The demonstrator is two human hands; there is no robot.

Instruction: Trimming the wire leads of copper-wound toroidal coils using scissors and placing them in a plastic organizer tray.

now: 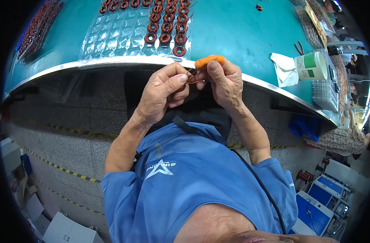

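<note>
My left hand (162, 89) is closed around a copper-wound ring coil (183, 86), mostly hidden by the fingers. Thin wire leads (195, 82) stick out of it toward my right hand (225, 81). That hand is also closed, its thumb pressed against a bright orange sleeve-like piece (208, 61). Whether this is a finger covering or a tool handle, I cannot tell. Both hands meet just off the bench's near edge. Beyond them lies a clear plastic tray (112, 42), with several rows of similar ring coils (166, 27) in its right part.
On the green bench (233, 36), more coils (35, 30) are stacked far left. A loose coil (259, 7) lies far right. Nearer, a white cloth (285, 69), a white-and-green tub (312, 67), red-handled pliers (299, 48) and a clear bin (325, 95) stand at the right.
</note>
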